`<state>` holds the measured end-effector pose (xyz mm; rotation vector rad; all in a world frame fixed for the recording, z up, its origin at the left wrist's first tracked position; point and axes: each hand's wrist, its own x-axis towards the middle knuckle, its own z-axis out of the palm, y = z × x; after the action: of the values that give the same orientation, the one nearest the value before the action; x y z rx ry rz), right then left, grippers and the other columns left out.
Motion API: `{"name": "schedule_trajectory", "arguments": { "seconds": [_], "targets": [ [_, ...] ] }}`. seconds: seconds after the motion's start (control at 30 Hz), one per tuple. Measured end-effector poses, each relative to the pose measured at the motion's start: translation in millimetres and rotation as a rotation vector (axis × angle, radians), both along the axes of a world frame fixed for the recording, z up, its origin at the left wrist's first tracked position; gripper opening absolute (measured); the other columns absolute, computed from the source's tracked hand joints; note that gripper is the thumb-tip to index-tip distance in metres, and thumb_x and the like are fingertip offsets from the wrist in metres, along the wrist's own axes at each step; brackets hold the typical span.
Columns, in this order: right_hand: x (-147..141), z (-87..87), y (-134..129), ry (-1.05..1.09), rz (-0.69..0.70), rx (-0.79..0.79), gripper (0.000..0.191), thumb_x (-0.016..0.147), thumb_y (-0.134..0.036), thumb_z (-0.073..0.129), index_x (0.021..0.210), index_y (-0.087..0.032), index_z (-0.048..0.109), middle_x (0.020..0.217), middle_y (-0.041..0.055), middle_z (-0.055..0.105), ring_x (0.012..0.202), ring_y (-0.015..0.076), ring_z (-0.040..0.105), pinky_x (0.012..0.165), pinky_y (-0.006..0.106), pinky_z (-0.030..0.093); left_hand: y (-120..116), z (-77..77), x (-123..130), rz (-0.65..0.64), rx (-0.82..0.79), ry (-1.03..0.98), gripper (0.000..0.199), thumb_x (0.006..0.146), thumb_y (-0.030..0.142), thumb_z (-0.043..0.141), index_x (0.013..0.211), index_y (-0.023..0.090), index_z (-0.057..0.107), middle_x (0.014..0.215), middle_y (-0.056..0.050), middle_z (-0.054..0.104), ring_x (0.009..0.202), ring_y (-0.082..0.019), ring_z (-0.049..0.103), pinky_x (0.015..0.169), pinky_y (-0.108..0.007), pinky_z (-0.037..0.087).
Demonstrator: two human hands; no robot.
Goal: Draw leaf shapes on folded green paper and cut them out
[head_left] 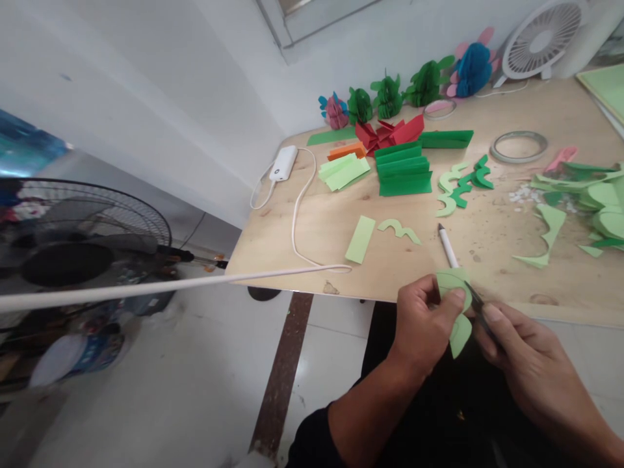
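Fingers of the left hand are clamped on a green paper cutout, held just beyond the edge of the table. Small scissors are pinched by the right hand's fingers, blades set against the paper. A white marker is laid just beside the cutout, near green paper scraps.

1. Bright, even, diffuse light fills the room, washing the wall pale.
2. Shadows stay faint, with a soft sheen on the floor.
3. Wide-angle stretch smears the fan at the left edge.
4. The left hand and right hand look fairly sharp.
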<state>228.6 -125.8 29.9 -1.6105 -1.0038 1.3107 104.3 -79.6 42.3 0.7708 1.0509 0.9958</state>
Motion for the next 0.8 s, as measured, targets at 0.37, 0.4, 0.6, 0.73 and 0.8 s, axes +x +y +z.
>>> {"name": "schedule_trajectory", "arguments": {
  "seconds": [0.37,0.4,0.6,0.73,0.8],
  "targets": [
    [-0.8,0.0,0.0,0.001,0.010,0.015,0.054,0.087,-0.063,0.051,0.052,-0.023,0.044,0.050,-0.0030,0.035,0.048,0.0096,0.031,0.042,0.026,0.029,0.3,-0.8,-0.7,-0.001,0.003,0.039,0.025,0.076,0.040,0.070,0.069,0.017,0.061,0.061,0.002,0.057,0.058,-0.010,0.048,0.061,-0.025,0.042],
    [-1.2,0.2,0.4,0.003,0.012,0.011,0.054,0.088,-0.063,0.051,0.052,-0.023,0.043,0.050,-0.0030,0.035,0.048,0.0097,0.030,0.041,0.026,0.028,0.4,-0.7,-0.4,-0.003,0.000,0.036,0.026,0.075,0.040,0.070,0.069,0.017,0.061,0.061,0.002,0.057,0.058,-0.010,0.049,0.062,-0.026,0.043],
    [-0.3,0.5,0.3,0.004,0.009,-0.001,0.055,0.087,-0.064,0.051,0.053,-0.022,0.043,0.052,-0.0031,0.036,0.049,0.0092,0.031,0.043,0.026,0.028,0.6,-0.3,0.6,0.000,-0.002,0.021,0.025,0.076,0.040,0.071,0.070,0.017,0.062,0.062,0.001,0.059,0.058,-0.011,0.050,0.063,-0.026,0.044],
    [1.4,-1.1,0.8,-0.022,0.012,-0.018,0.056,0.088,-0.064,0.050,0.052,-0.022,0.043,0.052,-0.0028,0.036,0.049,0.0093,0.032,0.044,0.026,0.029,0.9,0.1,0.5,0.000,-0.002,0.017,0.024,0.076,0.038,0.070,0.068,0.017,0.062,0.060,0.002,0.058,0.058,-0.010,0.050,0.063,-0.026,0.044],
    [0.9,-0.7,2.0,-0.015,0.006,-0.015,0.054,0.088,-0.063,0.051,0.053,-0.022,0.043,0.052,-0.0030,0.036,0.049,0.0093,0.032,0.043,0.026,0.030,1.3,0.0,0.5,0.000,-0.004,0.019,0.023,0.076,0.037,0.069,0.068,0.017,0.062,0.061,0.001,0.059,0.058,-0.010,0.050,0.063,-0.025,0.045]
  ]
}}
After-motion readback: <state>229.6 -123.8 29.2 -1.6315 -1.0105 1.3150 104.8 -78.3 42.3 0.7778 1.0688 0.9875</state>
